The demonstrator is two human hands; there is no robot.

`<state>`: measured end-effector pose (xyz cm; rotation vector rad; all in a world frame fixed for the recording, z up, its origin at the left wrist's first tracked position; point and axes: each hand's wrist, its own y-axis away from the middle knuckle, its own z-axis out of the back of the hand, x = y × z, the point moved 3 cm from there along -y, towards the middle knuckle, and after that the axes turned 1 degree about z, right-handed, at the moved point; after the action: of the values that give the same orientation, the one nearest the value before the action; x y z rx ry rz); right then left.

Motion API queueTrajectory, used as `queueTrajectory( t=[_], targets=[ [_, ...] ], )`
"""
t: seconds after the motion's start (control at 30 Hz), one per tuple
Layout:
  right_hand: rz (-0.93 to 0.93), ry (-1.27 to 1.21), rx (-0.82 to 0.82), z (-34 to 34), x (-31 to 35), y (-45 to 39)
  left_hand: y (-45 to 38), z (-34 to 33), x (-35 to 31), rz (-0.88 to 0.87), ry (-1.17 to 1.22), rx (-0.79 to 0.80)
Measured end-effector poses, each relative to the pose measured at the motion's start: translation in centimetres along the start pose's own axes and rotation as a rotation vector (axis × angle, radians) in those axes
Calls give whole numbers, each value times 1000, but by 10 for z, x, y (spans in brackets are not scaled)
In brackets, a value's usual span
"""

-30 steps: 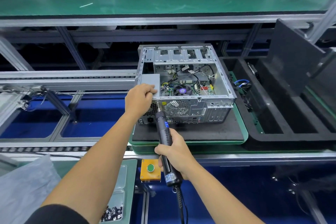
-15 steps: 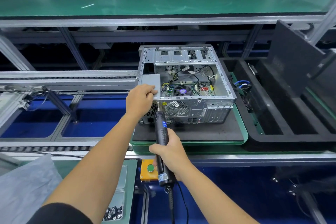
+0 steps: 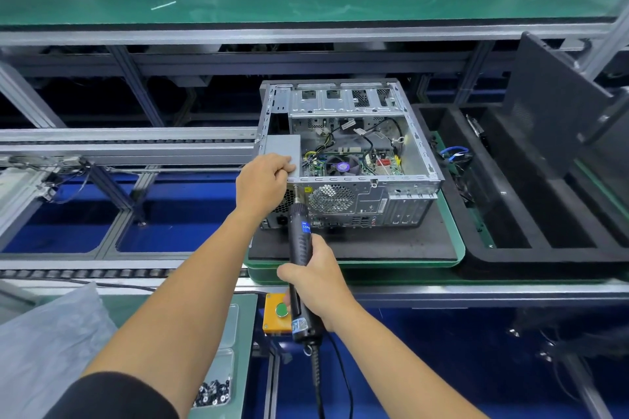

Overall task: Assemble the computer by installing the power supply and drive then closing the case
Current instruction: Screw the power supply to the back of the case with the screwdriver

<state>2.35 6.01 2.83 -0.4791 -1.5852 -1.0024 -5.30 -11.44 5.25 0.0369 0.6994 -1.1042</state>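
The conveyor line (image 3: 129,146) runs across the view under a green shelf (image 3: 306,0), and on it a green pallet (image 3: 456,248) with a black mat carries the case (image 3: 360,204), lying on its side with its open side up and its rear panel toward the person. To the right sits a black foam tray (image 3: 510,248), with a dark panel (image 3: 558,112), possibly the case cover, leaning at its far side. Inside the case the board and fan (image 3: 342,167) show, with loose cables above them. The grey power supply (image 3: 282,148) sits in the near left corner of the case, level with the rear panel. The left hand (image 3: 263,180) curls over its near edge and presses it in place. The right hand (image 3: 315,277) is wrapped round the electric driver (image 3: 299,248), whose bit meets the rear panel just beside the fan grille; the screw itself is too small to see. A bin of screws (image 3: 214,391) lies low at the left. The supply looks seated but not yet fully fastened, and the drive and cover remain. The risks from here: the bit may slip off the screw and scar the panel if the driver tilts; the supply may shift if the left hand eases, so holes no longer line up and the thread crosses; a stray cable could be pinched under the supply.
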Motion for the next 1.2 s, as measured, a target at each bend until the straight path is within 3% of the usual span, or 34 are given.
queueTrajectory(
  t=[0.43,0.67,0.9,1.2],
  targets=[
    [-48,-73,112,15,15,7,-11,1,-15,-12,38,44],
    [-7,-92,38,51,34,-3,-18,-22,-52,83,346,97],
    [35,-100,37,128,45,-17,-33,-51,-121,0,383,106],
    [35,-77,-44,295,45,-29,-65,-149,-265,-120,396,135]
  ],
)
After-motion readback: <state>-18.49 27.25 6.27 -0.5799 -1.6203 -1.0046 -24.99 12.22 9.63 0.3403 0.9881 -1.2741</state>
